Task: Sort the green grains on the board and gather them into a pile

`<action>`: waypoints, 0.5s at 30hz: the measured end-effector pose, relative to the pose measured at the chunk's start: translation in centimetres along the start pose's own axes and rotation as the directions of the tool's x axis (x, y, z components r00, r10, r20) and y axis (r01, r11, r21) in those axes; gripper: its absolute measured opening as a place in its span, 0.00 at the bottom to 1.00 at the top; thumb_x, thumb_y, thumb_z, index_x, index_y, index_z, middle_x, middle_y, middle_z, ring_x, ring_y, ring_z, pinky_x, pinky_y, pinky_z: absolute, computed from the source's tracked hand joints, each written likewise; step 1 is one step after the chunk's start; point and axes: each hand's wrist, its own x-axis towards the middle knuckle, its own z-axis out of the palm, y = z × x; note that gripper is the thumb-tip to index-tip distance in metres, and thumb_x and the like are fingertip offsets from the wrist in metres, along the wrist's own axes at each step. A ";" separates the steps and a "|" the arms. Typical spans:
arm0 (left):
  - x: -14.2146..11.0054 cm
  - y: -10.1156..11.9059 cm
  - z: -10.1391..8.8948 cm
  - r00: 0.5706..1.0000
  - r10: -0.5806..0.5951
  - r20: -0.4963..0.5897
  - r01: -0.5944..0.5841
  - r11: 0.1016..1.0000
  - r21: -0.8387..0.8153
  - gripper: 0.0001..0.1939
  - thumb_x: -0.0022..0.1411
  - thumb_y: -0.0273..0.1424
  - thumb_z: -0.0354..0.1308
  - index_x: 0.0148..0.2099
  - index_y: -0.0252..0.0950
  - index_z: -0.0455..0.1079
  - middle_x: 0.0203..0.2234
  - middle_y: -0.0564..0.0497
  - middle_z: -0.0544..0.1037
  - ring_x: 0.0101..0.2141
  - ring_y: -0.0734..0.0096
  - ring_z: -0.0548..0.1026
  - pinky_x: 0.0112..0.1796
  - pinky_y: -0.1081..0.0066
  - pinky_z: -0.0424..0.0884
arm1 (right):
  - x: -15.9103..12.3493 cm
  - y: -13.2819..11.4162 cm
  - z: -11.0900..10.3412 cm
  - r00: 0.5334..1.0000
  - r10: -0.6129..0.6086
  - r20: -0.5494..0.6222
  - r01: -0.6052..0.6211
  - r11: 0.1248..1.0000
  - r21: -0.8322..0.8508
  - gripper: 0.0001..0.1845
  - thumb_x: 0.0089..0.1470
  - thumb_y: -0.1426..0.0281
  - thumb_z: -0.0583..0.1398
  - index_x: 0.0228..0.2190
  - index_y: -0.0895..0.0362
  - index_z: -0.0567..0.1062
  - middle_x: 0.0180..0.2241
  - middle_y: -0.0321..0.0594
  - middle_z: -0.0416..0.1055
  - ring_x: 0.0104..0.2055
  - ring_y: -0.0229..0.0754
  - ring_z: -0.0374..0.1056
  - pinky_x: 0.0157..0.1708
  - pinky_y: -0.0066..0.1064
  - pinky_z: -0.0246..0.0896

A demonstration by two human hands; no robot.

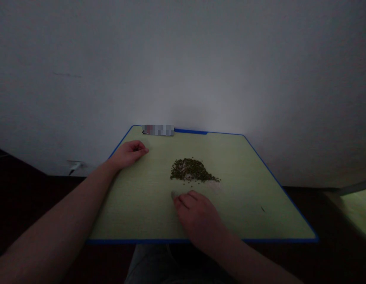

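Observation:
A loose heap of small olive-green grains [190, 169], like mung beans, lies on the middle of a pale yellow-green table [236, 209]. Several grains are scattered at its near edge, and a thin tail of them trails right. Just nearer than the heap, my right hand [197, 215] is closed, its fingertips pinching a small greyish thing [173, 195] whose kind I cannot make out. At the left edge of the table rests my left hand [129, 154], fingers curled and thumb against the forefinger. Whatever it may hold is hidden inside the curl.
A flat, blurred-out strip [158, 130] lies at the table's far edge beside a blue piece [191, 131] of the rim. A small dark sliver [262, 209] is at the right. Behind stands a plain wall [188, 63], with a plugged socket [76, 166] low on the left.

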 end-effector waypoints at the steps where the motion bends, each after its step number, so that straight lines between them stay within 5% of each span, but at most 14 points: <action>1: 0.0 -0.1 0.0 1.000 -0.005 0.007 0.005 1.000 0.001 0.14 0.49 0.42 0.55 0.28 0.35 0.65 0.14 0.58 0.62 0.17 0.80 0.59 0.20 0.77 0.55 | 0.3 -0.2 0.0 1.000 -0.008 -0.005 0.008 1.000 0.003 0.15 0.51 0.78 0.55 0.42 0.65 0.71 0.33 0.46 0.71 0.37 0.44 0.63 0.39 0.35 0.62; 8: 0.0 0.2 0.0 1.000 -0.005 0.014 0.005 1.000 0.000 0.14 0.48 0.42 0.55 0.27 0.35 0.64 0.14 0.58 0.61 0.17 0.79 0.59 0.20 0.76 0.55 | -2.8 2.7 -0.2 0.984 0.132 -0.120 -0.134 0.991 -0.017 0.14 0.50 0.78 0.55 0.40 0.63 0.73 0.34 0.46 0.72 0.37 0.43 0.65 0.40 0.34 0.62; 15: 0.0 0.3 0.1 1.000 -0.021 0.007 0.021 1.000 -0.014 0.14 0.48 0.41 0.56 0.27 0.35 0.64 0.16 0.57 0.62 0.18 0.80 0.59 0.20 0.76 0.55 | -4.5 5.0 0.6 0.983 0.163 -0.084 -0.174 0.974 -0.143 0.15 0.49 0.78 0.56 0.40 0.61 0.74 0.36 0.44 0.74 0.38 0.44 0.66 0.43 0.35 0.62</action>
